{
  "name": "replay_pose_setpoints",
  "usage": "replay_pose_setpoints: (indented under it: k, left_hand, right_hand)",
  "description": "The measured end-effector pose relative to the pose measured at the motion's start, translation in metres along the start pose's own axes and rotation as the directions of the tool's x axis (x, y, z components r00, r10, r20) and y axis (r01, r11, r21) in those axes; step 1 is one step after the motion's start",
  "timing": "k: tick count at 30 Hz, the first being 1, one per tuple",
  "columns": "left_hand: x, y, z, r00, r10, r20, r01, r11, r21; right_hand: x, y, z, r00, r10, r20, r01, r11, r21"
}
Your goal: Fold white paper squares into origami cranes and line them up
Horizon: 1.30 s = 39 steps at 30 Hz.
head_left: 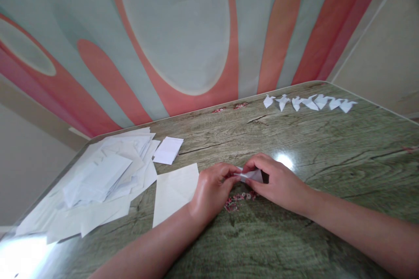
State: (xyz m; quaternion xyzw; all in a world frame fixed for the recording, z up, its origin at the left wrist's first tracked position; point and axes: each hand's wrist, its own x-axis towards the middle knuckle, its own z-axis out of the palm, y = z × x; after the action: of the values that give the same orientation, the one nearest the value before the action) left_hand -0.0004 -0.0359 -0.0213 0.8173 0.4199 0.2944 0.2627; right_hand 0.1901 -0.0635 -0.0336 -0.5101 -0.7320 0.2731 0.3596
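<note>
A small folded piece of white paper point(254, 176) is held between my two hands, low over the middle of the table. My left hand point(214, 185) pinches its left end between thumb and fingertips. On the other side, my right hand point(273, 178) grips it with the thumb below and the fingers above, covering part of the folds. Beside my left wrist lies a flat white sheet point(173, 192), partly hidden by the hand. Several small folded paper birds point(321, 101) stand in a row at the far right of the table.
A loose heap of white papers point(114, 178) covers the table's left side. Next to it sits a small folded paper square point(168, 150). The wood-patterned table point(222, 137) meets a patterned backdrop point(176, 30) along its far edge.
</note>
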Motion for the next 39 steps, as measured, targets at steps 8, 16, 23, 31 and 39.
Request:
replay_pose_setpoints:
  k: [8, 16, 23, 31, 39]
  left_hand:
    - [0.0, -0.001, 0.0, 1.0, -0.001, 0.019, 0.001, 1.0, 0.003]
    - [0.006, -0.009, -0.006, 0.998, 0.002, 0.068, 0.0, 0.999, -0.036]
    - [0.01, -0.016, -0.006, 0.994, -0.022, 0.111, 0.03, 0.997, -0.071]
    - [0.01, -0.018, -0.003, 0.995, 0.0, 0.105, 0.01, 0.995, -0.097]
    - [0.012, -0.019, -0.005, 0.994, 0.006, 0.112, -0.002, 0.999, -0.042]
  right_hand:
    - [-0.001, 0.002, 0.001, 0.999, -0.054, -0.009, 0.054, 0.998, -0.023]
    - [0.002, 0.003, 0.0, 0.998, -0.047, 0.03, 0.047, 0.999, -0.019]
    - [0.004, 0.006, -0.002, 1.0, -0.02, 0.021, 0.02, 1.0, -0.011]
    - [0.004, 0.007, -0.003, 0.993, -0.118, 0.03, 0.12, 0.992, -0.051]
    - [0.003, 0.009, -0.002, 0.999, -0.035, 0.007, 0.036, 0.999, -0.032]
